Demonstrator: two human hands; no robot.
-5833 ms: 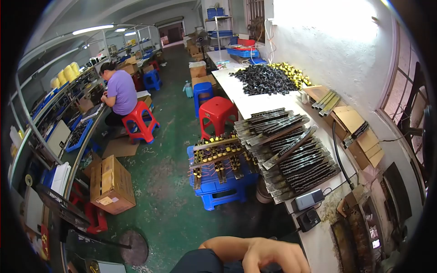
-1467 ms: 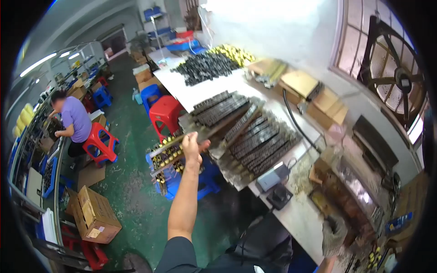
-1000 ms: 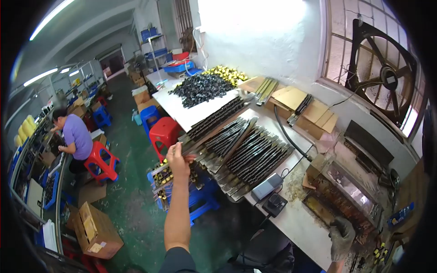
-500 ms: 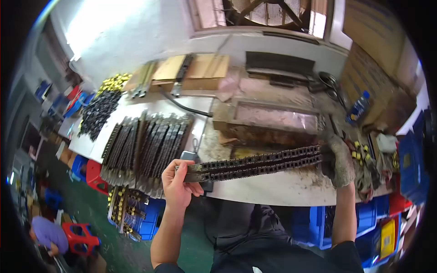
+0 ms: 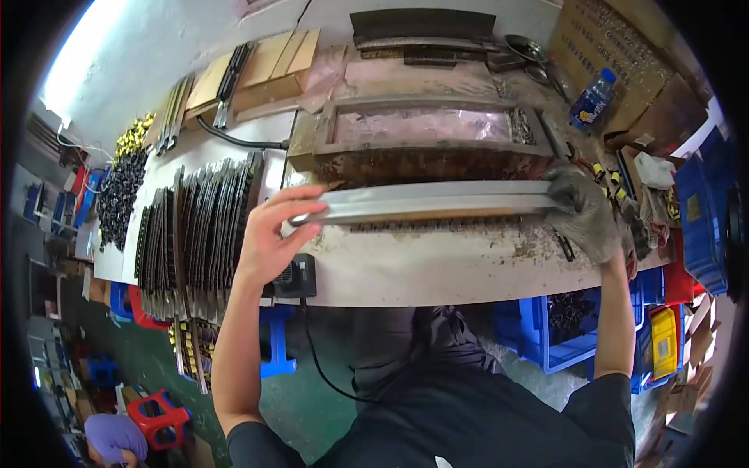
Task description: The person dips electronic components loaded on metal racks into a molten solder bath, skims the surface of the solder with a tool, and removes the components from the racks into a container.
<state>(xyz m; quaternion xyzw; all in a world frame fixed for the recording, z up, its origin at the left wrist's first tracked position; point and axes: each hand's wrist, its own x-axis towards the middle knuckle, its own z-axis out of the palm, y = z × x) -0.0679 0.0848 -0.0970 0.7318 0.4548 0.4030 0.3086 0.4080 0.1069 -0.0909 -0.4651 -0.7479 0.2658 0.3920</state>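
A long metal strip (image 5: 437, 201) is held level between my two hands, its smooth silvery side showing. My bare left hand (image 5: 279, 230) pinches its left end between thumb and fingers. My right hand (image 5: 583, 212), in a dirty grey glove, grips the right end. A row of dark teeth shows along the strip's lower edge. Just behind it stands a rusty rectangular box (image 5: 429, 162) with a shiny surface inside its frame. Left of my left hand, many dark strips (image 5: 207, 226) lie side by side on the white table (image 5: 390, 273).
A black adapter (image 5: 300, 274) sits at the table's front edge, its cable hanging down. Blue bins (image 5: 538, 331) stand below at right. A blue-labelled bottle (image 5: 593, 100) and cardboard are at the back right. A person in purple (image 5: 115, 435) is at lower left, near a red stool (image 5: 160, 420).
The view has swung right from the aisle to the rusty box. My left hand has brought a strip over from the pile, and it has turned from its dark toothed face to its smooth side.
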